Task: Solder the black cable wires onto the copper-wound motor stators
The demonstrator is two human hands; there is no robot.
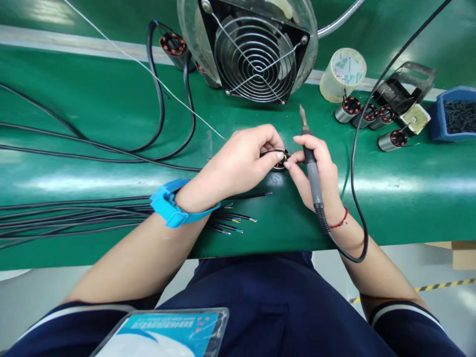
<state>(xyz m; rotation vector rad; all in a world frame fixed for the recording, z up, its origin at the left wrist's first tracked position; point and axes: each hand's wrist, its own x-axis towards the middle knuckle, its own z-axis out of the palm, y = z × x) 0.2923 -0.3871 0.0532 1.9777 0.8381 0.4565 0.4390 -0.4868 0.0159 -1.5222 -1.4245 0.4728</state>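
Observation:
My left hand (243, 161) is closed around a small round motor coil part (280, 161) and a thin black wire, pinching them on the green bench (92, 114). My right hand (316, 171) grips a soldering iron (310, 161) like a pen, its tip pointing up and away toward the fan, while its fingertips touch the same coil. A blue wrist strap (173, 203) is on my left wrist. A bundle of black cables with stripped coloured ends (230, 223) lies under my left forearm.
A fume-extraction fan (256, 54) stands just behind my hands. Several finished coil cylinders (368, 116), a tape roll (342, 73), a sponge holder (407, 99) and a blue bin (455, 114) sit at right. Looping black cables (159, 99) lie at left.

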